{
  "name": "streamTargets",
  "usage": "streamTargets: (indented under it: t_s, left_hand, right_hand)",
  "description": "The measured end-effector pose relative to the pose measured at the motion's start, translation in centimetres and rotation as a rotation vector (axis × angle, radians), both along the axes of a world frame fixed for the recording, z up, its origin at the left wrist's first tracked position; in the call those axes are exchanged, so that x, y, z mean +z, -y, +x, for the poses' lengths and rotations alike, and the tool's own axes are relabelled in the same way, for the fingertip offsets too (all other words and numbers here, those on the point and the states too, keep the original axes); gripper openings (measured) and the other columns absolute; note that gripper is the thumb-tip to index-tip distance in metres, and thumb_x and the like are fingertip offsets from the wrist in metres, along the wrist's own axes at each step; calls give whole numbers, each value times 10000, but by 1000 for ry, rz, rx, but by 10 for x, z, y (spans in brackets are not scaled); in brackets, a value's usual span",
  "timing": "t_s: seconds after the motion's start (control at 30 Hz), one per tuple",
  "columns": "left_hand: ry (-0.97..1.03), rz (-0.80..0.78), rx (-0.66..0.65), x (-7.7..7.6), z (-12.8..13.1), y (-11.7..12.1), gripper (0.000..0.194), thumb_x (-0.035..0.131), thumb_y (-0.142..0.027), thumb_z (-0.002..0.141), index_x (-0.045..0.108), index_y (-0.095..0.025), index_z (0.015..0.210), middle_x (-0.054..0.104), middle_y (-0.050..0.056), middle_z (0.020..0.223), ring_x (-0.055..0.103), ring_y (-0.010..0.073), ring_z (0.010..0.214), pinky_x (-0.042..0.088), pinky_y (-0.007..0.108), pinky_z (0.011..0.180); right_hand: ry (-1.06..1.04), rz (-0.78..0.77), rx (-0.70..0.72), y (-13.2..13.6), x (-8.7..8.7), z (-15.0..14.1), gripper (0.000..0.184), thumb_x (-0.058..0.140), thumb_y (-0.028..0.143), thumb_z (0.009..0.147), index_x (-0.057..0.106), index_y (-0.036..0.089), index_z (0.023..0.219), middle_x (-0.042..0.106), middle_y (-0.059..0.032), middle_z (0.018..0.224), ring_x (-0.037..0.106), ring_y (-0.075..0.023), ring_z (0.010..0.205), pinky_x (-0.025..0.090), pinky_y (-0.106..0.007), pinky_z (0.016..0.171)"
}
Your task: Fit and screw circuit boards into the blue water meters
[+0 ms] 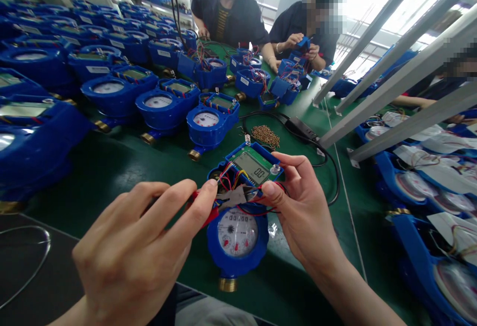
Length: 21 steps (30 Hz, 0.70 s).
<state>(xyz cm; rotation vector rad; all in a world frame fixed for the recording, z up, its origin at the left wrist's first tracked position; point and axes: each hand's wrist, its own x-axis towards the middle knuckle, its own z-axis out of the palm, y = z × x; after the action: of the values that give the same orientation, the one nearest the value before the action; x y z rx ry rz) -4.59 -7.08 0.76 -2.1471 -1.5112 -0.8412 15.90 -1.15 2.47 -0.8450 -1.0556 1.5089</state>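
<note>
Water meter [237,231] at frame ctr, just above or on green tabletop [171,167], contact can't be told. Dial side toward camera wearer, brass threaded end [227,285] nearest, open elec. housing [231,157] at far side. LCD [253,168] lit w/ digits, seated on green PCB [238,151]; clear button-like part [275,169] at its R corner.

Red-handled pliers [231,198] held in L hand [145,236]: fingers closed round handles, index fingertip extended by the metal head. Head laid across wiring between LCD and dial; whether jaws are closed on a wire can't be told. Meter held in R hand [303,206]: grip narrow, thumb at housing's R edge by red/black leads, fingers curled round the far corner. Multicolor wires [228,177] bunched in open bay L of LCD.

Pile of small brass-colored screws [265,136] just beyond housing, blk cable [337,182] w/ inline blk box [301,128] to its R. Rows of similar blue meters [160,102] on L, approx. all w/ housings open. More blue meters [413,187] w/ white bags at R, past grey metal posts [387,87]. Two co-workers [231,13] seen across table, a blue part [303,43] held by one; third person's forearm [413,101] at far R.
</note>
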Motion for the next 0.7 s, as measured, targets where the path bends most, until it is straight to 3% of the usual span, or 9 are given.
streamTargets:
  t_s: [0.17, 0.27, 0.43, 0.57, 0.7]
  left_hand:
    - [100, 10, -43, -1, 0, -7, 290, 635, -102, 923, 700, -265, 1153, 761, 10, 981, 666, 216, 787, 545, 398, 688]
    - [166, 25, -66, -1, -4, -9, 285, 695, -78, 876, 710, -241, 1109, 754, 21, 985, 674, 195, 810, 540, 357, 738]
    - [45, 112, -64, 4, -12, -10, 489, 762, 3, 754, 701, -233, 1178, 764, 65, 994, 676, 264, 842, 516, 406, 740]
    - [-52, 166, -90, 10, -12, -14, 442, 763, -36, 772, 702, -225, 1167, 775, 77, 983, 664, 293, 825, 451, 410, 698]
    - [-110, 188, -144, 18, -11, -19, 369, 732, -13, 794, 713, -194, 1114, 777, 99, 939, 638, 298, 800, 407, 402, 683]
  right_hand:
    - [-7, -19, 34, -2, 3, 0, 379, 853, 217, 796, 577, 256, 1053, 635, 30, 1082, 722, -102, 789, 675, -227, 699]
    - [-11, -44, 67, -2, 5, 1, 367, 834, 232, 821, 562, 256, 1066, 630, 27, 1091, 739, -106, 758, 683, -241, 698]
    - [-2, -59, 79, -2, 7, 2, 375, 831, 236, 825, 548, 256, 1070, 631, 17, 1124, 735, -93, 687, 678, -226, 658]
    - [17, -52, 68, -1, 8, 2, 384, 838, 247, 814, 555, 258, 1073, 630, 11, 1116, 735, -125, 756, 701, -298, 714]
    - [3, -37, 80, -2, 7, 2, 374, 846, 241, 804, 573, 253, 1060, 628, 19, 1092, 728, -123, 766, 692, -258, 679]
